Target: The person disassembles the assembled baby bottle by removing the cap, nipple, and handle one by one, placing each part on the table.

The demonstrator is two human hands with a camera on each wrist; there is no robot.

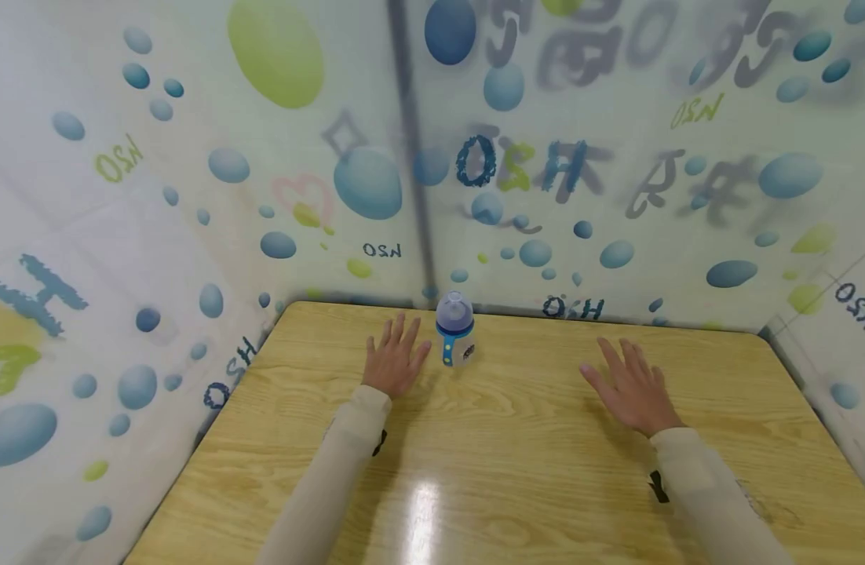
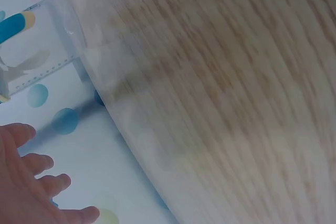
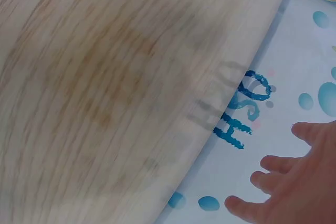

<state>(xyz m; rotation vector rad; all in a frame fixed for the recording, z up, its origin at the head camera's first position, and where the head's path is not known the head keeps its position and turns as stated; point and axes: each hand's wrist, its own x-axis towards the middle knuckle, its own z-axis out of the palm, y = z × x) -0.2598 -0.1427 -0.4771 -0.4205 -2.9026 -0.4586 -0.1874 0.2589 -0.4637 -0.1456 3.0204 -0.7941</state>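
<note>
Across the wood-grain counter, you have a streak of glare on the near side; pale sheeting bearing bubbles and mirrored lettering borders the left, right and far sides. Count: one baby bottle, two hands. Bottle upright near the far edge, just beside your left hand; your right hand lies well apart. Fingers of both hands: spread wide. Your left wrist view cuts the bottle off; its body marking is too small to read.
</note>
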